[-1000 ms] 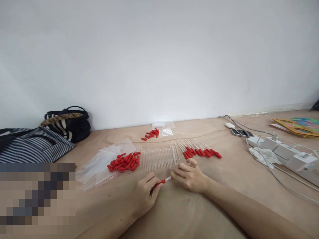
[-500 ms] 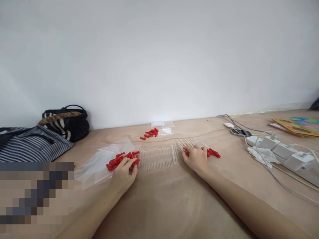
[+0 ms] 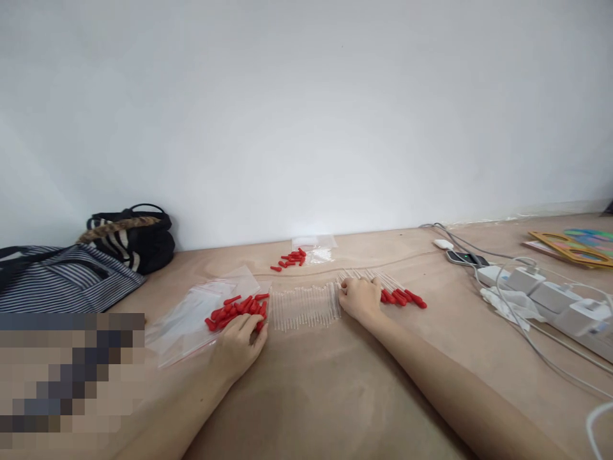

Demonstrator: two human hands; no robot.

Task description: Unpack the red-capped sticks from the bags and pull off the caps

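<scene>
My left hand (image 3: 241,342) lies at the near right edge of a pile of red rubber dropper bulbs (image 3: 231,311). Its fingers and thumb curl round a red bulb there. A row of thin clear dropper tubes (image 3: 304,306) lies side by side between my hands. At the row's right end, my right hand (image 3: 363,299) is closed with fingers bent down, touching the last tubes; its fingertips are partly hidden. Just right of that hand, several tubes with red bulbs on them, droppers (image 3: 401,297), lie slanted on the table.
Plastic zip bags (image 3: 186,319) lie under and beside the pile. Farther back are more red bulbs (image 3: 292,259) and a clear packet (image 3: 320,250). Striped and black bags (image 3: 138,239) stand left. A power strip (image 3: 541,291) with chargers, cables and a black device (image 3: 467,258) lies right.
My right hand has moved left from the droppers to the end of the tube row, uncovering more red bulbs. My left hand has barely moved at the pile.
</scene>
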